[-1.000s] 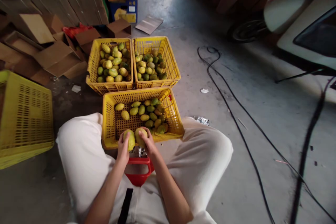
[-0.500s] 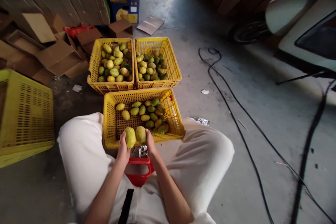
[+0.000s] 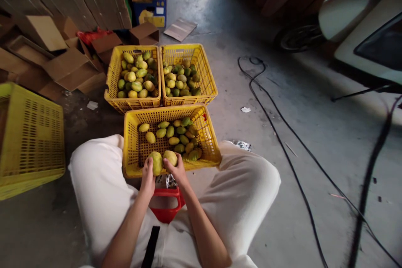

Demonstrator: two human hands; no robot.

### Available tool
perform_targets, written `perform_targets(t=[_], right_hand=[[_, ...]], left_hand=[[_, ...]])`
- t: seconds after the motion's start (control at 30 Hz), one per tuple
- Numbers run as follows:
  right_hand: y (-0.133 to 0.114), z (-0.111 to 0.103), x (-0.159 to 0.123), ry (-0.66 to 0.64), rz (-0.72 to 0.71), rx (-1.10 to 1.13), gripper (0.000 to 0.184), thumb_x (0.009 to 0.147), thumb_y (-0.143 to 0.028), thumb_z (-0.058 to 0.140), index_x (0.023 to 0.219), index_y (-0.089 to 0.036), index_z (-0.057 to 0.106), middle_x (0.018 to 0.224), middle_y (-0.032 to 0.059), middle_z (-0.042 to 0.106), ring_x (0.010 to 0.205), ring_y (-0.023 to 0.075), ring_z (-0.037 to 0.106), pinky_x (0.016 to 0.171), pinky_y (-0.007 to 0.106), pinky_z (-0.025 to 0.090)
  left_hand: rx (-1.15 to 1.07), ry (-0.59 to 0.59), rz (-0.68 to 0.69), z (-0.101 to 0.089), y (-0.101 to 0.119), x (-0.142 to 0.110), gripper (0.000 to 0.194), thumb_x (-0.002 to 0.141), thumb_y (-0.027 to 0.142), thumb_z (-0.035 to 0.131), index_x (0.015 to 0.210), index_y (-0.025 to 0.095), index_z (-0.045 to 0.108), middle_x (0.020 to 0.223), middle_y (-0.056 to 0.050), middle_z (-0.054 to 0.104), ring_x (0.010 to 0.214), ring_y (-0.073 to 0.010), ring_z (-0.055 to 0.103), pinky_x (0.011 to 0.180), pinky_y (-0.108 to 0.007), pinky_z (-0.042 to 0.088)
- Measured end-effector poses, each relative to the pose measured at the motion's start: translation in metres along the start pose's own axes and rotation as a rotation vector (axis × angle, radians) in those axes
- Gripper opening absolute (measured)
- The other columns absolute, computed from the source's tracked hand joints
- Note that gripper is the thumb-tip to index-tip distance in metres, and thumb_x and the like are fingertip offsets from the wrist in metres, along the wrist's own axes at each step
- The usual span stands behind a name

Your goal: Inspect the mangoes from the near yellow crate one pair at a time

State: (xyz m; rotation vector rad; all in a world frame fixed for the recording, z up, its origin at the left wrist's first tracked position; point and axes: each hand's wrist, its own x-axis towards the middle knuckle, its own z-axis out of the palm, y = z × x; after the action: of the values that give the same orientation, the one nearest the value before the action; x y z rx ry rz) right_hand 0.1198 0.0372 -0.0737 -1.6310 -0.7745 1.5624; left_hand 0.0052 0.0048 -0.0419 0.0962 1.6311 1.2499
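Over the near edge of the closest yellow crate (image 3: 138, 111), my left hand (image 3: 148, 176) is closed around a yellow-green oval fruit (image 3: 156, 163). Beside it, my right hand (image 3: 178, 171) grips a second, paler yellow fruit (image 3: 170, 158) with the thumb across its near side. The two fruits are close together at the same height. Inside that crate lie several smaller green and yellow fruits (image 3: 170, 131), mostly toward its right side. The fruit's exact kind I cannot tell.
Two more yellow crates, a left one (image 3: 109, 86) and a right one (image 3: 210, 77), hold similar fruit behind. A larger crate (image 3: 34, 142) stands at left, near cardboard boxes (image 3: 69, 65). Black cables (image 3: 282, 144) and a scooter (image 3: 361, 37) are at right. A red plastic seat (image 3: 166, 215) shows below.
My right hand has turned, its thumb now over the near side of its fruit, and that fruit has rolled slightly. The left hand's fruit has shifted little; the crates have stayed put.
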Motion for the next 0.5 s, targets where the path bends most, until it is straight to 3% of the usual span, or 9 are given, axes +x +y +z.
perform_targets(t=[0.13, 0.2, 0.33, 0.5], right_hand=[[0.0007, 0.0015, -0.0037, -0.03, -0.039, -0.032, 0.058, 0.07, -0.071, 0.081, 0.1, -0.024, 0.064, 0.093, 0.0053, 0.076, 0.089, 0.0254, 0.07, 0.082, 0.038, 0.06], [0.0009, 0.001, -0.0041, -0.045, -0.06, -0.053, 0.052, 0.077, -0.073, 0.074, 0.095, -0.026, 0.064, 0.091, 0.0051, 0.077, 0.091, 0.026, 0.071, 0.086, 0.039, 0.059], [0.0023, 0.0, -0.001, -0.079, -0.05, -0.085, 0.054, 0.08, -0.079, 0.068, 0.093, -0.026, 0.067, 0.093, 0.0071, 0.078, 0.093, 0.0281, 0.071, 0.088, 0.041, 0.059], [0.0008, -0.0008, 0.0039, -0.095, 0.082, 0.006, 0.065, 0.071, -0.089, 0.07, 0.086, -0.025, 0.071, 0.093, 0.0097, 0.081, 0.1, 0.0328, 0.074, 0.092, 0.045, 0.061]], left_hand=[[-0.075, 0.054, -0.041, 0.0013, 0.0026, -0.0027, 0.061, 0.069, 0.045, 0.097, 0.119, 0.027, 0.067, 0.129, -0.013, 0.08, 0.123, -0.034, 0.077, 0.109, -0.047, 0.061], [-0.098, 0.071, -0.063, 0.0015, 0.0043, -0.0031, 0.059, 0.071, 0.046, 0.095, 0.118, 0.028, 0.065, 0.127, -0.013, 0.08, 0.121, -0.0338, 0.077, 0.107, -0.047, 0.062], [-0.098, 0.095, -0.096, 0.002, 0.008, -0.0029, 0.047, 0.08, 0.045, 0.089, 0.117, 0.028, 0.065, 0.133, -0.014, 0.079, 0.128, -0.0333, 0.075, 0.109, -0.045, 0.061], [-0.069, 0.091, -0.105, -0.0015, 0.0079, -0.0022, 0.041, 0.085, 0.051, 0.084, 0.114, 0.026, 0.069, 0.142, -0.016, 0.075, 0.144, -0.0343, 0.066, 0.119, -0.047, 0.055]])
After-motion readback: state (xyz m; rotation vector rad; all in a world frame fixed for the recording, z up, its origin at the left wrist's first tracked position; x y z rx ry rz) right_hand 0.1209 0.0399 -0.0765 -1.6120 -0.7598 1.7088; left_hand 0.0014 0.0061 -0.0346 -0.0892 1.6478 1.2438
